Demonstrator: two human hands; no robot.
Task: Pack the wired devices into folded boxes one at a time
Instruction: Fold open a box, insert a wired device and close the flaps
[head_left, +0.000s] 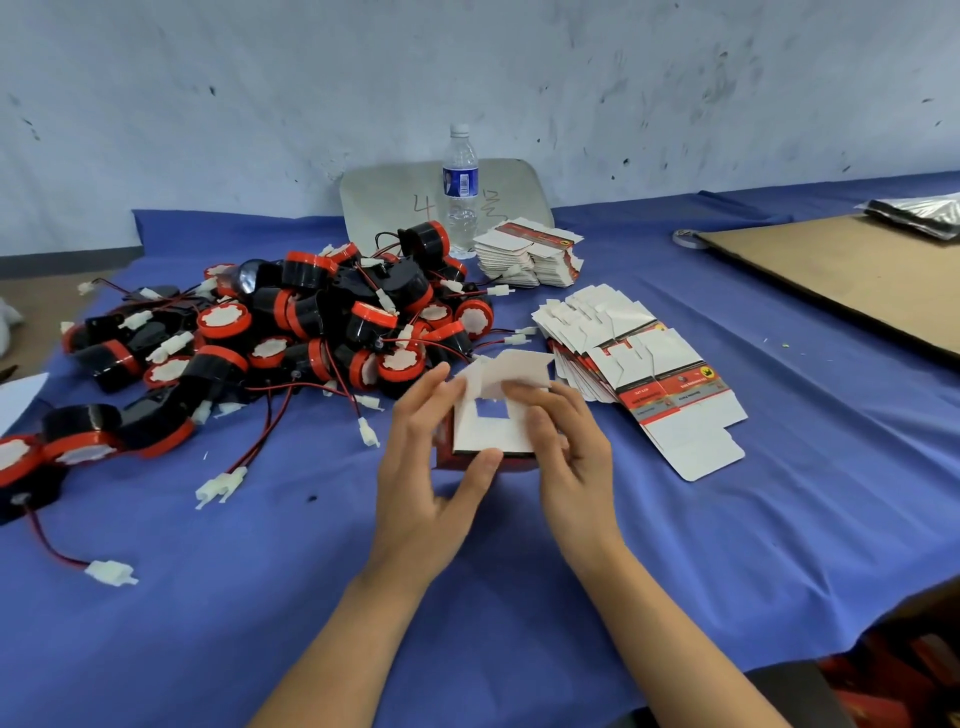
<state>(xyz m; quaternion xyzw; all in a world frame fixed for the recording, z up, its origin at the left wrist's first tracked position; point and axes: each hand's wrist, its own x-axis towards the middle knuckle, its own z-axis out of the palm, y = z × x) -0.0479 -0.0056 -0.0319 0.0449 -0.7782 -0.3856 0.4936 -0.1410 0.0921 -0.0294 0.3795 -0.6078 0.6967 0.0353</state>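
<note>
A small red-and-white cardboard box (493, 434) is held up over the blue cloth, its white flaps spread and its tube open so the cloth shows through. My left hand (426, 462) grips its left side, thumb under the bottom edge. My right hand (566, 447) holds the right side with fingers curled over a flap. A heap of black-and-red round wired devices (311, 332) with white plugs lies to the left and behind. Flat unfolded boxes (639, 374) fan out to the right.
A second stack of flat boxes (530, 254) sits behind, beside a water bottle (460, 192) and a grey tray leaning on the wall. A brown board (841, 275) and a tape roll lie far right. Loose devices (78, 441) spread at the left edge.
</note>
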